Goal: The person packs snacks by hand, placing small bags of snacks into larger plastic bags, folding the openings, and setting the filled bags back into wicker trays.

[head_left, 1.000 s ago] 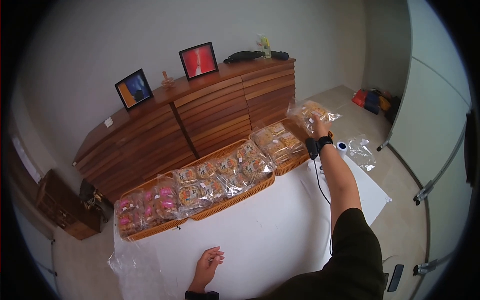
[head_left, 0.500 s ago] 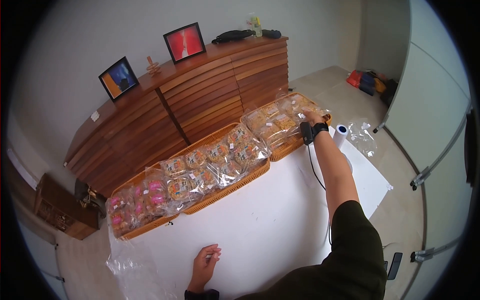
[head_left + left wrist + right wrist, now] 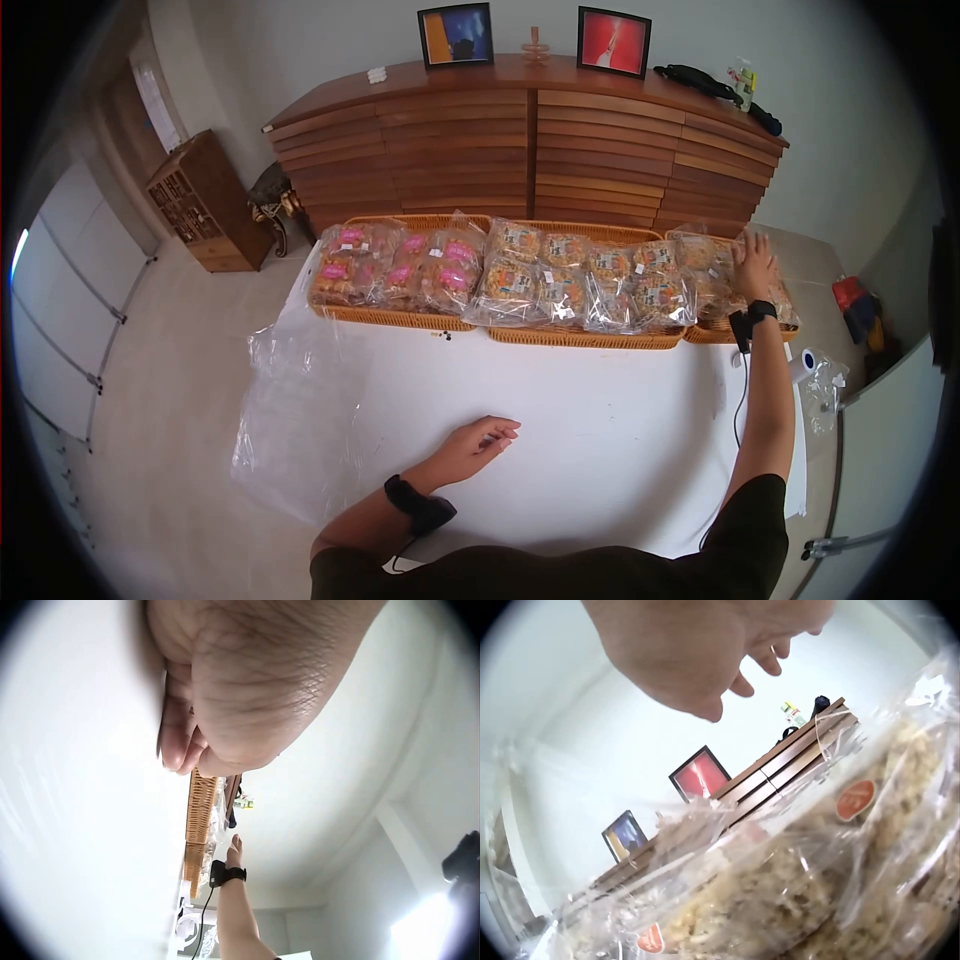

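Observation:
My right hand is over the right-hand wicker basket, its fingers extended and holding nothing. In the right wrist view, the fingers hang apart above clear bags of pale, crumbly snacks with orange labels. My left hand hovers by the middle of the white table, fingers loosely bent around nothing. The middle basket holds several clear packs of round snacks with printed labels. Pink-labelled packs fill the left basket.
Clear plastic sheeting drapes over the table's left side. A white roll stands at the right edge, beside crumpled clear plastic. Behind the baskets is a wooden sideboard bearing two framed pictures. A cable trails from my right wrist.
The right hand has lowered a clear snack pack into the right basket and let go of it. The head view has swung, so the baskets now lie level across it. My left hand stays idle.

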